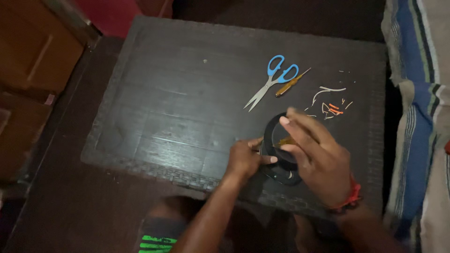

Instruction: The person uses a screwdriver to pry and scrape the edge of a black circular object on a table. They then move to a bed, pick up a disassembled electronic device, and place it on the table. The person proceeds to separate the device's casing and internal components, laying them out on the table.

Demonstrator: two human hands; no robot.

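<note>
A black ring-shaped object, like a round shell or large tape roll, stands at the near right of a dark table. My left hand grips its near-left rim with thumb and fingers. My right hand reaches over and into the ring, fingers curled around a small yellowish piece inside it. A red band circles my right wrist.
Blue-handled scissors and a small yellow-handled screwdriver lie at the far right of the table. Orange and white wire scraps are scattered beside them. A striped blue cloth borders the right; wooden furniture stands at the left.
</note>
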